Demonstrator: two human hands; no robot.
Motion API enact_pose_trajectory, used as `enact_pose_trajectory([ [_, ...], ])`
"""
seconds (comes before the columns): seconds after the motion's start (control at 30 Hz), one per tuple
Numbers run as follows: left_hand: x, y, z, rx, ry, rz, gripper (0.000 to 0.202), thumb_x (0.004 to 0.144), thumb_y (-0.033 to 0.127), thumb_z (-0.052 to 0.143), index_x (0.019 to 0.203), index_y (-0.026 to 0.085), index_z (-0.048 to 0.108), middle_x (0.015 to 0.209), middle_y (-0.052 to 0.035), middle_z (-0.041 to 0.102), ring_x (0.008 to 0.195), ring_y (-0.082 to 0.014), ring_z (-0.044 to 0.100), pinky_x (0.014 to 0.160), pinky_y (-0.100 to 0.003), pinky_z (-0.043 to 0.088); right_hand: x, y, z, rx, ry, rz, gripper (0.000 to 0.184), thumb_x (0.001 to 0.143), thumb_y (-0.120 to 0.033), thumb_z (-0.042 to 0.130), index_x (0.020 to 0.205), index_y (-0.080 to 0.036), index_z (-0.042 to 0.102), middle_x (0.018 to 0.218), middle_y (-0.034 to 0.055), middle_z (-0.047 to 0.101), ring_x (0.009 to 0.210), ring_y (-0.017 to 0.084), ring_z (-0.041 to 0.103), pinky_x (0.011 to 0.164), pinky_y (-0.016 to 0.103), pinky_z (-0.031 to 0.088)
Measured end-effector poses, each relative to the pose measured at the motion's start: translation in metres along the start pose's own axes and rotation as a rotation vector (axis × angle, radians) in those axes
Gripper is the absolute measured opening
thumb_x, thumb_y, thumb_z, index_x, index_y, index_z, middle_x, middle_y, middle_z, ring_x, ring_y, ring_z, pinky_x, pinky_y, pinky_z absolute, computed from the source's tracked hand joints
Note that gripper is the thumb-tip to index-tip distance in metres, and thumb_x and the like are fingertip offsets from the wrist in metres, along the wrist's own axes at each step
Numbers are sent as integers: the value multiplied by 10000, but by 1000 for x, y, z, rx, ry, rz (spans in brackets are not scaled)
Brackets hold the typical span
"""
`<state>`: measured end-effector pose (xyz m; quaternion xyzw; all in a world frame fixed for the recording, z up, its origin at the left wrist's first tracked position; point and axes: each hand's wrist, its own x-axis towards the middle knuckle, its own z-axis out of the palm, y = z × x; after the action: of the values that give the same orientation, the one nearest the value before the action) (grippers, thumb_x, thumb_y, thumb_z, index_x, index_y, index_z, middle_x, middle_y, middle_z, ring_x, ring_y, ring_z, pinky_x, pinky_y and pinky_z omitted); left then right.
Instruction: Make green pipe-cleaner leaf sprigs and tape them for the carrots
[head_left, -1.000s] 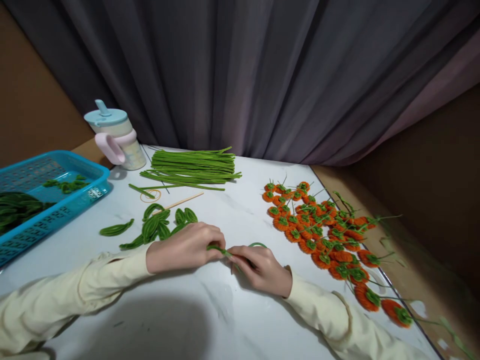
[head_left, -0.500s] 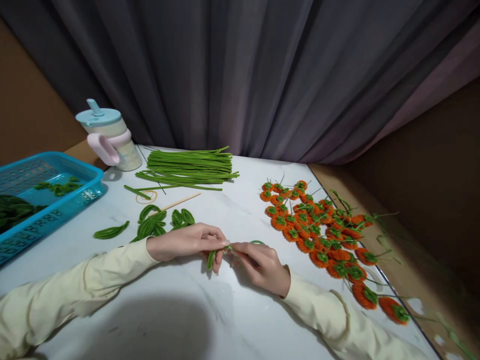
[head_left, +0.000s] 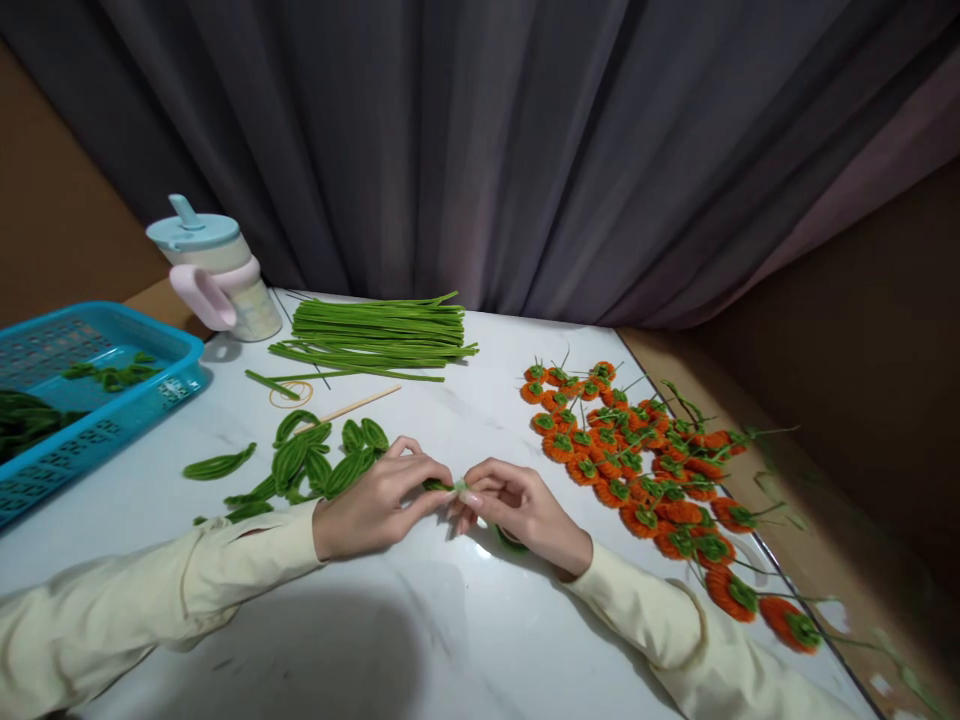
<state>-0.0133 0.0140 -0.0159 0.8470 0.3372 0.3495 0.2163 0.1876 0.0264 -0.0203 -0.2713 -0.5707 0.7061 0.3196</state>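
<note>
My left hand (head_left: 386, 503) pinches a small green pipe-cleaner leaf (head_left: 435, 485) between thumb and fingertips. My right hand (head_left: 521, 508) meets it from the right, its thumb and forefinger closed at the leaf's end, where a pale green bit shows between the two hands. Much of the leaf is covered by my fingers. Under the right hand's palm a dark green ring-like thing (head_left: 511, 540) is partly visible, too hidden to name. Left of my left hand lies a loose pile of green pipe-cleaner leaves (head_left: 292, 465), with a single leaf (head_left: 220, 463) apart from it.
Green pipe cleaners (head_left: 379, 330) lie bundled at the back, near a wooden stick (head_left: 360, 403) and a rubber band (head_left: 279, 397). Several orange persimmon-like pieces (head_left: 641, 517) with green tops cover the right side. A blue basket (head_left: 169, 385) and a lidded cup (head_left: 255, 315) stand left.
Both hands have turned while staying together. The leaf's drooping part no longer hangs below my left fingers. More of the leaf pile and the green ring-like thing is uncovered.
</note>
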Motion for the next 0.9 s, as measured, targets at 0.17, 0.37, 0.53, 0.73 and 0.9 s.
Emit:
enact_pose_trajectory([
  [0.17,-2,-1,4,91,49,111,65,900,120,489,897,141,551,748,-21,624,668,-124,519,774,-316,400,1,3,0,-14,4,-19,321,838,-434,623,806,-117,581,671,58,649,573,146,614,587,280,498],
  [0.37,-2,-3,6,130,134,213,75,898,111,485,964,140,508,774,-48,622,682,-136,523,727,-315,432,1,3,-1,-24,5,-33,304,851,-416,612,809,-116,589,683,57,648,588,148,619,594,279,498],
  [0.53,-5,-10,6,93,97,338,196,873,52,497,1057,122,496,773,-54,629,688,-129,537,746,-324,432,1,3,0,-23,-3,-38,289,854,-406,611,813,-120,590,687,53,647,579,146,616,589,279,498],
  [0.73,-8,-15,6,82,82,376,280,856,-2,453,1108,109,505,823,-87,643,760,-153,562,749,-333,436,2,4,0,-20,-19,-51,273,859,-399,605,816,-130,587,677,45,646,578,146,617,589,276,498],
  [0.9,-6,-15,8,28,111,371,264,832,-19,501,1067,97,530,831,-97,651,767,-159,566,748,-339,445,2,3,0,-16,-25,-55,277,857,-402,609,818,-128,588,687,48,645,591,144,615,597,274,497],
])
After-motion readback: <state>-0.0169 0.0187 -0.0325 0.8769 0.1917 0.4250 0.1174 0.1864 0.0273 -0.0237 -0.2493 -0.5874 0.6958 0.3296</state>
